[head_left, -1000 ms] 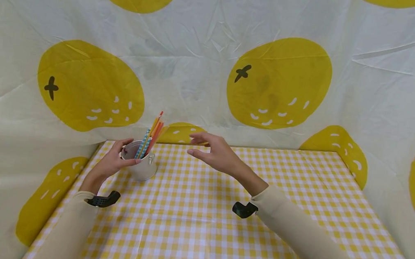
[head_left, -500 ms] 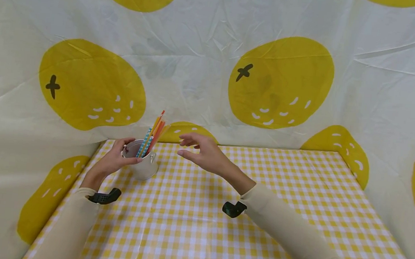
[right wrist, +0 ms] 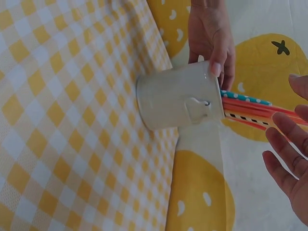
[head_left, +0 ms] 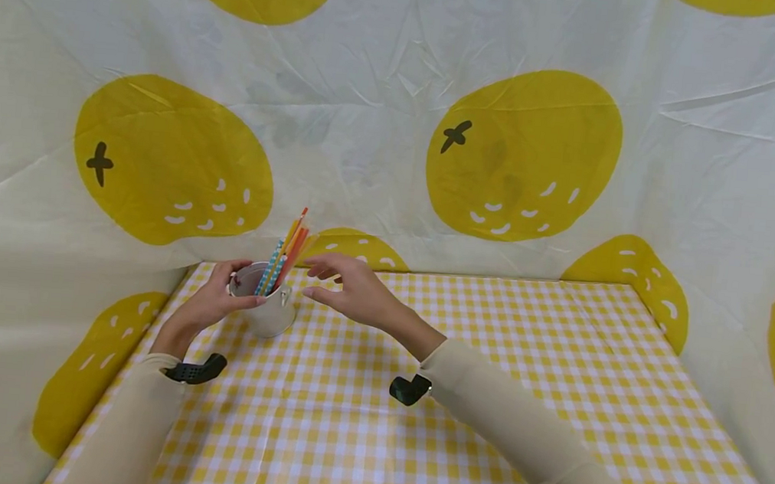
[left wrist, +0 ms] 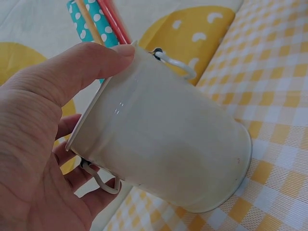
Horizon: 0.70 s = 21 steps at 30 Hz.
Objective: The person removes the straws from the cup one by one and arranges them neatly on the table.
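A small cream metal pail (head_left: 271, 319) with little side handles stands on the far left of the table, slightly tilted in the head view. Several slim pencil-like sticks (head_left: 287, 250), orange, red, yellow and dotted blue, lean out of it toward the right. My left hand (head_left: 205, 301) holds the pail by its rim, thumb on the near side and fingers round behind. To the right of the sticks is my right hand (head_left: 354, 293), its fingers loosely bent and holding nothing. In the right wrist view its fingertips come close to the ends of the sticks (right wrist: 250, 109).
A yellow-and-white checked cloth (head_left: 487, 374) covers the table. Pale fabric (head_left: 360, 155) printed with large yellow fruit hangs close behind the table's back edge and along both sides. Dark wrist mounts (head_left: 409, 388) sit on both forearms.
My right hand has moved left, step by step, toward the sticks in the pail. My left hand and the pail have stayed in place.
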Available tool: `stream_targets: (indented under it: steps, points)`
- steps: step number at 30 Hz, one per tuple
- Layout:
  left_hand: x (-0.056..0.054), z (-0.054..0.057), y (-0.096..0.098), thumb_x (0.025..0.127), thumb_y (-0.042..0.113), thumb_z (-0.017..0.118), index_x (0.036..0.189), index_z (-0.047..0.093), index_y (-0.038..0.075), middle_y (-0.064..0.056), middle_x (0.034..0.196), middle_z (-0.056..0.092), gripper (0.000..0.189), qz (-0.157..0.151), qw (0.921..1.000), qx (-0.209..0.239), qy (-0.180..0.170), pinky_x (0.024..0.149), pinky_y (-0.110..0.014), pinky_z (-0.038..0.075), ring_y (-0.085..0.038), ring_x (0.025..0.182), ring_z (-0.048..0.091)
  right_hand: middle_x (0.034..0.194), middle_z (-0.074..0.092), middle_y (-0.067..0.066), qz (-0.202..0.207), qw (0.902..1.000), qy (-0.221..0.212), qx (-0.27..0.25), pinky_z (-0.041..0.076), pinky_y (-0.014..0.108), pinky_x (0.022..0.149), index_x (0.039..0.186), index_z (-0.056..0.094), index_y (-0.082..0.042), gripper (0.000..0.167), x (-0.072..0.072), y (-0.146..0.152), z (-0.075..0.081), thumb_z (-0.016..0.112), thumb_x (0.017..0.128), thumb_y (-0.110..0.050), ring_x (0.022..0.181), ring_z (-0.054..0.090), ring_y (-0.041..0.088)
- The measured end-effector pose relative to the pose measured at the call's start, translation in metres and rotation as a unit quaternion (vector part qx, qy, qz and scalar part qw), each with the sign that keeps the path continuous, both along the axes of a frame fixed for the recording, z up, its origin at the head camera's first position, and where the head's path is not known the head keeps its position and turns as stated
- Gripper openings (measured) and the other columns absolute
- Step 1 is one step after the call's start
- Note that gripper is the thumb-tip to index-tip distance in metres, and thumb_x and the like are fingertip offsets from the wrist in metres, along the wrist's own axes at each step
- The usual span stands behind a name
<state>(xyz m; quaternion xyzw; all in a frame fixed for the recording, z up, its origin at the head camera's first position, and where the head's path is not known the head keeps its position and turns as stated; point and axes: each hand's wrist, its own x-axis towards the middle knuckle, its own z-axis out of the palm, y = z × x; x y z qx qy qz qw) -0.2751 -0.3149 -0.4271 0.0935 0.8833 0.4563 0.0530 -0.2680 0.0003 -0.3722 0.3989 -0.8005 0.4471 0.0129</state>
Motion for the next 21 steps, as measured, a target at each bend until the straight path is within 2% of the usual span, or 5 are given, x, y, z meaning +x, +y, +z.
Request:
stream_targets:
  steps: [8, 11, 18, 21]
  points:
    - [0.000, -0.001, -0.002, 0.091, 0.029, 0.078, 0.159, 0.019, 0.004, -0.024, 0.147, 0.018, 0.093, 0.007, 1.0000, 0.001, -0.001, 0.095, -0.049, 0.031, -0.037, 0.121, 0.027, 0.129, 0.068, 0.008, 0.003, 0.9999, 0.011, 0.008, 0.050, 0.036, 0.099, 0.143, 0.057, -0.007, 0.051, -0.005, -0.020, 0.000, 0.072, 0.096, -0.022, 0.113, 0.066, 0.020]
    - [0.001, -0.001, -0.001, 0.091, 0.029, 0.078, 0.160, 0.019, 0.004, -0.024, 0.148, 0.019, 0.094, 0.009, 1.0000, -0.004, 0.000, 0.095, -0.049, 0.032, -0.038, 0.121, 0.028, 0.133, 0.065, 0.008, 0.002, 0.9999, 0.003, 0.010, 0.051, 0.036, 0.098, 0.144, 0.056, -0.008, 0.052, -0.008, -0.025, -0.003, 0.072, 0.096, -0.021, 0.113, 0.065, 0.020]
    - [0.002, 0.000, -0.001, 0.092, 0.025, 0.077, 0.160, 0.018, 0.004, -0.024, 0.151, 0.018, 0.093, 0.002, 1.0000, 0.004, 0.002, 0.096, -0.052, 0.032, -0.039, 0.123, 0.027, 0.143, 0.057, 0.009, 0.011, 0.9993, -0.032, 0.014, 0.051, 0.047, 0.098, 0.150, 0.050, -0.008, 0.057, -0.014, -0.033, -0.010, 0.071, 0.098, -0.020, 0.117, 0.064, 0.024]
    - [0.003, 0.001, -0.001, 0.092, 0.025, 0.077, 0.160, 0.017, 0.005, -0.025, 0.153, 0.017, 0.094, -0.002, 1.0000, 0.009, 0.001, 0.097, -0.053, 0.033, -0.040, 0.125, 0.027, 0.146, 0.054, 0.006, 0.011, 0.9990, -0.037, 0.023, 0.052, 0.042, 0.097, 0.152, 0.048, -0.011, 0.058, -0.017, -0.036, -0.012, 0.069, 0.099, -0.024, 0.117, 0.063, 0.020]
